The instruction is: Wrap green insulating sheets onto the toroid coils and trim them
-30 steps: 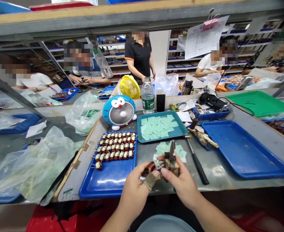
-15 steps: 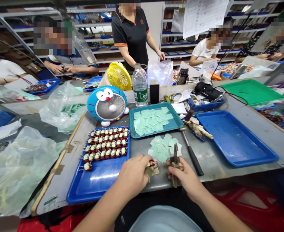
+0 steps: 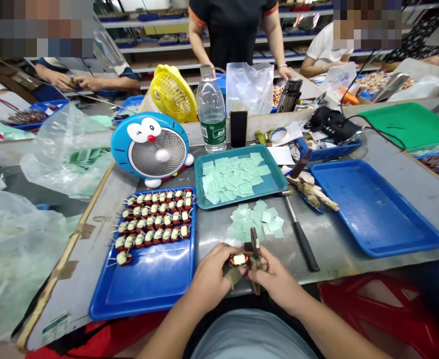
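Observation:
My left hand (image 3: pixel 215 271) grips a small wire-wound coil (image 3: pixel 239 260) with reddish copper sides and a pale middle, turned upward. A tan wrap covers one of its fingers. In my right hand (image 3: pixel 275 276) is a worn brown hand tool (image 3: pixel 255 249), its narrow end upright; its exact kind is unclear. Both hands are close together at the table's front edge, the tool right beside the coil. Just beyond them lies a loose pile of pale green paper squares (image 3: pixel 256 219). Rows of similar coils with wire leads (image 3: pixel 152 219) sit in a blue tray (image 3: pixel 140 284) on the left.
A teal tray (image 3: pixel 201 192) holds more green squares. Right of the pile lies a black-handled hammer (image 3: pixel 304 244), then another blue tray (image 3: pixel 383 214). A blue cartoon-faced fan (image 3: pixel 150 147), a water bottle (image 3: pixel 212 114) and a phone (image 3: pixel 238 128) line the back. Co-workers sit and stand beyond.
My hands have come together, bringing the tool beside the coil. The coil now shows its pale middle. The camera view has tilted down and moved closer.

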